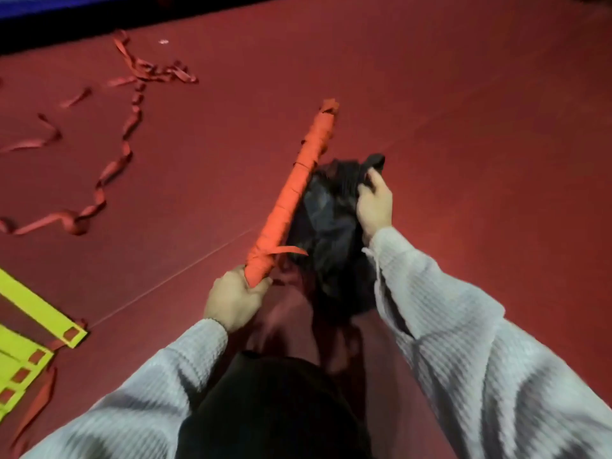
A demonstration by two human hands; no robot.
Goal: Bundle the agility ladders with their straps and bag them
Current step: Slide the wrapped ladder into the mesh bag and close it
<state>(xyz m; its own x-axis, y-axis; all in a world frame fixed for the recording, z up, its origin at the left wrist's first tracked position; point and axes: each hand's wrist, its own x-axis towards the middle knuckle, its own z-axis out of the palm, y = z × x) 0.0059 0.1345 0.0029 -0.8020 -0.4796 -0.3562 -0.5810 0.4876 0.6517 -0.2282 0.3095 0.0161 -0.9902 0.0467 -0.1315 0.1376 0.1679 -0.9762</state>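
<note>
Red floor mat [463,111] fills the room, and the person stands over it. Their left hand [233,301] is curled tight round the near end of the orange bundle [294,197], a ladder rolled up in its own strap. It points up and away, just beside the black bag [326,226]. Their right hand [374,202] pinches the top edge of the bag.

The step now looks like putting the bundle in the bag. To do it well, pull the bag mouth wide first, then slide the far end of the bundle in. Tuck in the loose strap tail [288,250] so it does not catch. A yellow ladder [36,313] and loose red straps [109,173] lie on the floor, not yet bundled.
</note>
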